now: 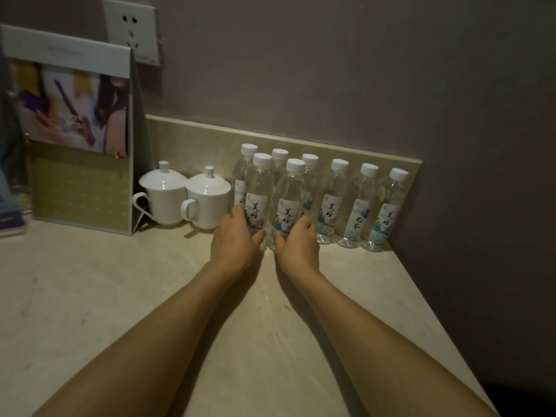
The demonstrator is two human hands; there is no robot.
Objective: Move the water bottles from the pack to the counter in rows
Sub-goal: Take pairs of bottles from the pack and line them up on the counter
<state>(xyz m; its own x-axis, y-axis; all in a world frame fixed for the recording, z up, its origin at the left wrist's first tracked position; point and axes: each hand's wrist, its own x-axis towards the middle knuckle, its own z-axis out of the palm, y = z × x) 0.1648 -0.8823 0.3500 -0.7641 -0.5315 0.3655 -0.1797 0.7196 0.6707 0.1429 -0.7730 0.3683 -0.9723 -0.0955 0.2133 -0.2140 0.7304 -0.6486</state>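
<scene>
Just beyond your fingers, six bottles (337, 200) line the wall; two more stand in front, evidently starting a second row. Your left hand (234, 236) wraps the left front bottle (258, 197), your right hand (299, 240) the right one (289, 203), fingers curled narrowly around their bases on the table (120, 296).

The clear, glossy plastic water bottles (331, 203) carry matt white plastic caps and smooth printed paper labels. Beside them, two white lidded ceramic cups (207, 203) shine with a smooth glaze. The beige stone-like surface (90, 296) looks polished yet faintly scuffed, against a matt grey wall (331, 70).
</scene>
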